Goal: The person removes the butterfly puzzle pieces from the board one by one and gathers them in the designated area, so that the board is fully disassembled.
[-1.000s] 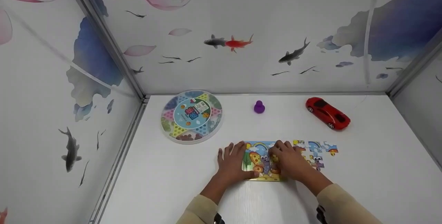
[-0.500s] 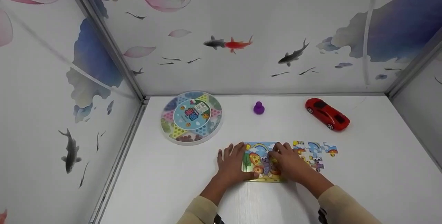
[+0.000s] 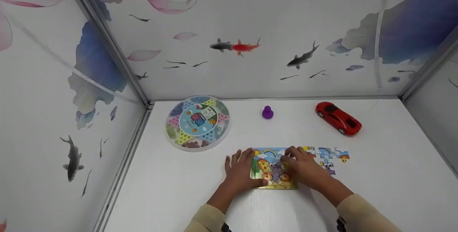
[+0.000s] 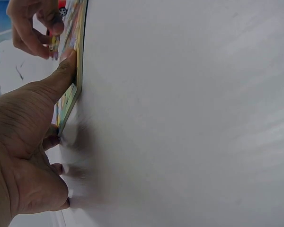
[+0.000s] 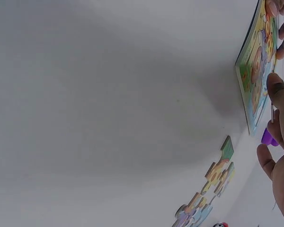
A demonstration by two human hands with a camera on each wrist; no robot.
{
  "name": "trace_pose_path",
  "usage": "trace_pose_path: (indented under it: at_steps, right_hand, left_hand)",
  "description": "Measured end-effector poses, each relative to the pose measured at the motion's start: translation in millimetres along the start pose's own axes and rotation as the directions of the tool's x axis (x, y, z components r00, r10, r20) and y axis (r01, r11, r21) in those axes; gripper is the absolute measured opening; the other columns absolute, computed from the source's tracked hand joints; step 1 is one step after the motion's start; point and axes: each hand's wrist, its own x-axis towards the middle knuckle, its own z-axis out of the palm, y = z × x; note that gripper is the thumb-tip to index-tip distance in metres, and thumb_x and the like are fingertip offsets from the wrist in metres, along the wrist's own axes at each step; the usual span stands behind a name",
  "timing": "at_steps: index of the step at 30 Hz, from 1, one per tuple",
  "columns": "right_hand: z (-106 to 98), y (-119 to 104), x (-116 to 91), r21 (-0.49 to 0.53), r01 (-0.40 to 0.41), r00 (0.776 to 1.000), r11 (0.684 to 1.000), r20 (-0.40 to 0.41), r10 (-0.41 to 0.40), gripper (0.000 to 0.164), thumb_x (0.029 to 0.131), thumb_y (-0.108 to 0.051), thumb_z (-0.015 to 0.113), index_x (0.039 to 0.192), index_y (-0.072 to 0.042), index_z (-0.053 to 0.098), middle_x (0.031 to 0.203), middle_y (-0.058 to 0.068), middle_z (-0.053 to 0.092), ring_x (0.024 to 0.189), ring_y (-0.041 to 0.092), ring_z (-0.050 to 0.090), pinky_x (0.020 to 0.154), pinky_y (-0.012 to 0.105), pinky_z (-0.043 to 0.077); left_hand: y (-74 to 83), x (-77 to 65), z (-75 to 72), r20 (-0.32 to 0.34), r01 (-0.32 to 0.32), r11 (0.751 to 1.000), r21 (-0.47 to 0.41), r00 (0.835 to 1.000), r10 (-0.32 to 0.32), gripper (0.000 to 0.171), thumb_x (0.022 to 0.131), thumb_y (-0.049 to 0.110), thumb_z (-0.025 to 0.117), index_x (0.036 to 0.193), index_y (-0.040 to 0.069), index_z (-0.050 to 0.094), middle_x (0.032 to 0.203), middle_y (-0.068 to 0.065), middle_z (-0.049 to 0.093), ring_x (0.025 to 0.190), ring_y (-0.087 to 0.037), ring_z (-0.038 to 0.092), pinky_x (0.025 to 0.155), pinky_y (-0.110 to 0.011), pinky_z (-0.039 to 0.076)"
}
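Observation:
A jigsaw puzzle tray [image 3: 269, 169] with a cartoon picture of a rainbow and a purple creature lies flat on the white table. My left hand [image 3: 240, 170] is at its left side, thumb resting on the near part of the picture and spread fingers along the left edge. Over the tray's right part, my right hand [image 3: 308, 170] pinches a small puzzle piece [image 4: 53, 45], with yellow showing on it in the left wrist view. From the head view this piece is mostly hidden by the fingers. Loose puzzle pieces [image 3: 326, 152] lie just right of the tray, some behind the right hand.
A round Chinese checkers board [image 3: 181, 141] lies at the back left. Further right along the back are a purple knobbed object [image 3: 267, 112] and a red toy car [image 3: 338, 118]. Printed walls [image 3: 236, 82] enclose the table behind and at the sides.
My right hand has shifted slightly right, uncovering more of the picture's lower right and covering some loose pieces. The left hand stays in place on the tray.

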Motion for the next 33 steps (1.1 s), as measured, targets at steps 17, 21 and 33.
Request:
trace_pose_path:
  at_steps: [17, 21, 33]
  right_hand:
    - [-22.3, 35.5, -35.5, -0.041, -0.014, 0.996, 0.999, -0.092, 0.01, 0.047, 0.09, -0.005, 0.091, 0.131, -0.025, 0.08, 0.136, 0.006, 0.065, 0.132, 0.03, 0.063, 0.108, 0.065, 0.057]
    - [-25.6, 46.2, -47.1, -0.055, -0.022, 0.994, 0.998, -0.112, 0.015, 0.047, 0.089, -0.005, 0.092, 0.129, -0.026, 0.08, 0.134, 0.005, 0.065, 0.133, 0.032, 0.064, 0.107, 0.063, 0.06]
    - [-33.9, 79.0, -80.8, -0.074, -0.077, 0.989, 0.994, -0.132, 0.066, 0.048, 0.088, 0.002, 0.089, 0.13, -0.019, 0.079, 0.131, 0.01, 0.065, 0.126, 0.038, 0.065, 0.096, 0.066, 0.059]
  left_hand:
    - [-0.5, 2.0, -1.8, 0.021, -0.001, 0.999, -0.036, 1.0, 0.001, 0.115, 0.083, 0.069, 0.088, 0.172, 0.016, 0.039, 0.18, -0.004, 0.035, 0.167, -0.041, 0.027, 0.133, -0.078, 0.014]
    - [0.9, 1.3, -2.3, 0.01, -0.005, 1.0, -0.03, 1.0, 0.006, 0.113, 0.083, 0.067, 0.088, 0.171, 0.015, 0.039, 0.178, -0.005, 0.037, 0.166, -0.041, 0.028, 0.133, -0.078, 0.015]
    - [4.1, 0.1, -3.3, -0.001, 0.01, 1.0, -0.017, 1.0, -0.01, 0.112, 0.082, 0.064, 0.09, 0.17, 0.014, 0.041, 0.177, -0.004, 0.038, 0.165, -0.04, 0.029, 0.132, -0.078, 0.017]
